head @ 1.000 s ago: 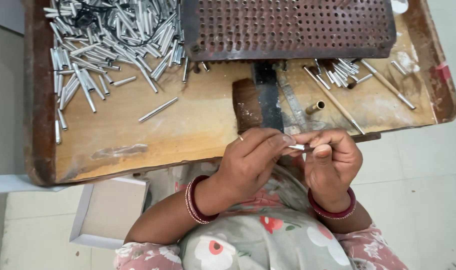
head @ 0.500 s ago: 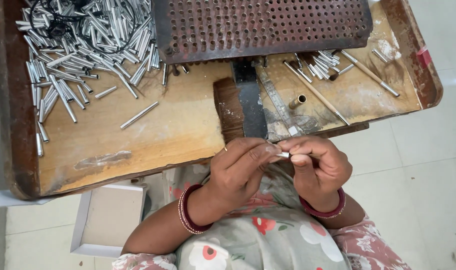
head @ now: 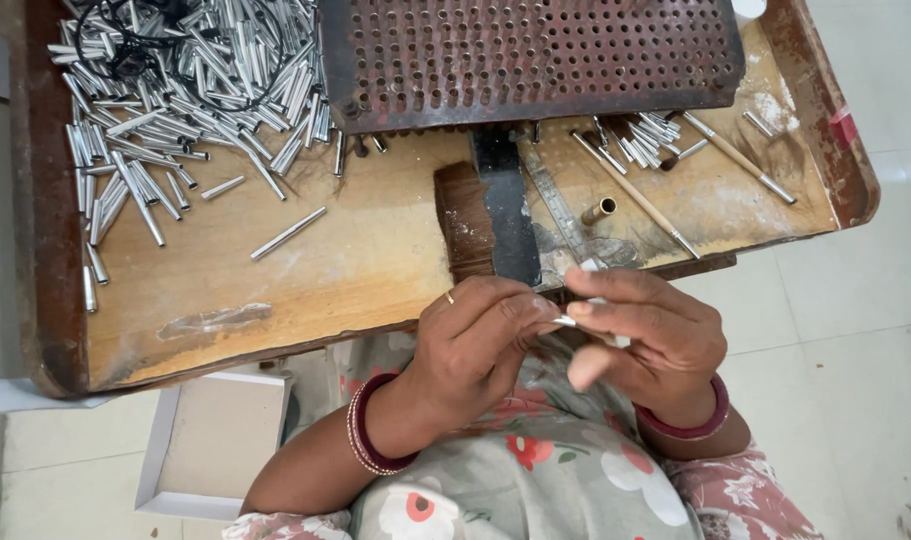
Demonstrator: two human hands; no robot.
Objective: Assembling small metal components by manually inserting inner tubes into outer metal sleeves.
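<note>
Both hands meet just off the near edge of the worn wooden desk [head: 306,270], over the person's lap. The left hand [head: 481,340] and the right hand [head: 646,340] each close their grip on a small silver metal tube [head: 566,320], pinched between the fingertips where the two hands touch. At the far left of the desk lies a heap of loose silver metal tubes [head: 176,110]. Far centre sits a rusty perforated metal plate [head: 536,55], with a dark upright metal block [head: 501,215] just near it.
</note>
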